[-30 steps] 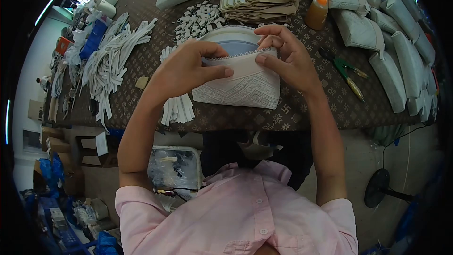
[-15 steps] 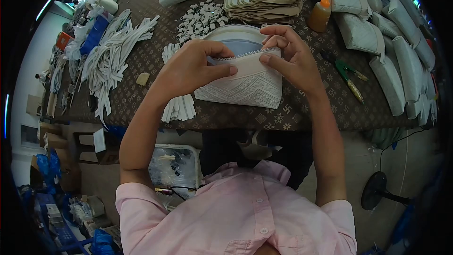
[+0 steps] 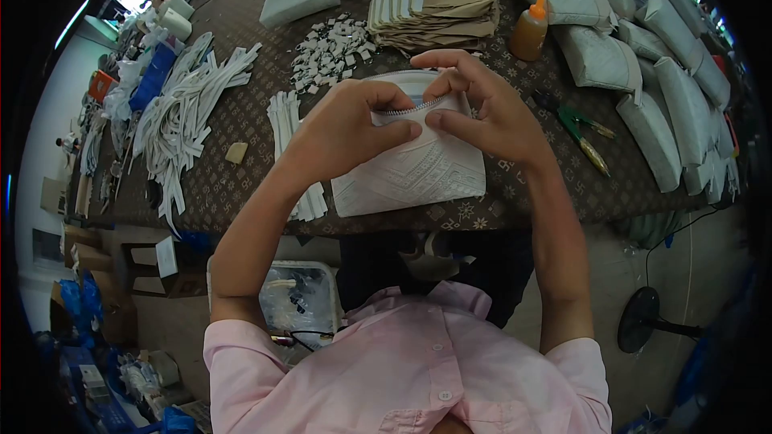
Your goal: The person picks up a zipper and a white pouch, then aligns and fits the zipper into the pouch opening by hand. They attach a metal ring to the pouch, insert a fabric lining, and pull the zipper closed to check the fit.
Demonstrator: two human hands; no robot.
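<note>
A white pouch [image 3: 410,173] with an embossed zigzag pattern lies in front of me at the table's near side. Its mouth is partly open, with zipper teeth [image 3: 397,112] along the near edge. My left hand [image 3: 346,124] pinches that edge, thumb outside and fingers inside the mouth. Gripping the same edge a little to the right is my right hand [image 3: 490,108], its thumb on the outer face and its index finger raised. The two thumbs almost meet. The pouch's far side is mostly hidden behind my fingers.
White strips [image 3: 181,112] and small white-and-dark pieces [image 3: 331,52] lie left. Behind are stacked brown-and-white panels [image 3: 434,4]. To the right are an orange-tipped glue bottle [image 3: 529,32], green-handled pliers [image 3: 581,133] and several finished-looking pouches [image 3: 599,60]. A plastic bin [image 3: 326,273] sits below the table.
My hands have drawn closer together along the zipper edge, which now bunches and curves between them. The pouch mouth looks narrower, and its patterned face lies flatter toward me.
</note>
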